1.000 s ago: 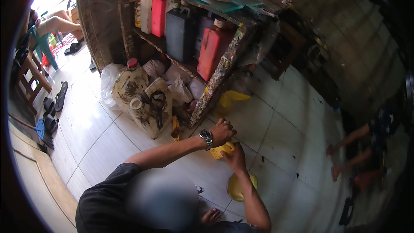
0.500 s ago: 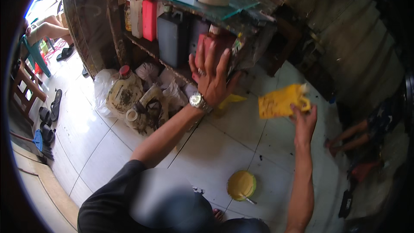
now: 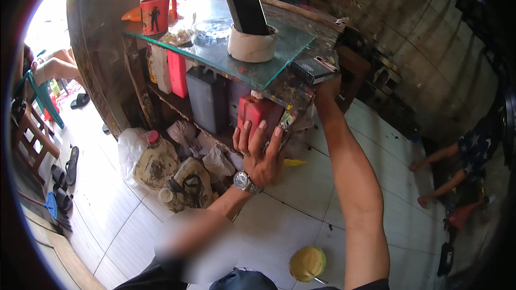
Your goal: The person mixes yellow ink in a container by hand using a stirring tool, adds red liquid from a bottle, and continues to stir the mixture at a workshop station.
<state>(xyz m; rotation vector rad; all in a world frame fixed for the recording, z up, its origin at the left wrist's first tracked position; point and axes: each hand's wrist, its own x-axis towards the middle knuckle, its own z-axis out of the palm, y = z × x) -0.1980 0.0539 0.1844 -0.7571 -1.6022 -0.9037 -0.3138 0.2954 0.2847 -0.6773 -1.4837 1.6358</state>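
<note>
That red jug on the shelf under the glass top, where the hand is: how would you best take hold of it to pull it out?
Probably by the top front corner of the red jug, coming from the open front of the shelf. The glass top sits close above and a dark grey jug stands close at its left, so only the front face is free. The left hand already lies flat against that face.

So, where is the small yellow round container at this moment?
In the head view, the small yellow round container lies on the white tiled floor near the lower edge, just left of the person's right forearm and below the left hand.
</note>
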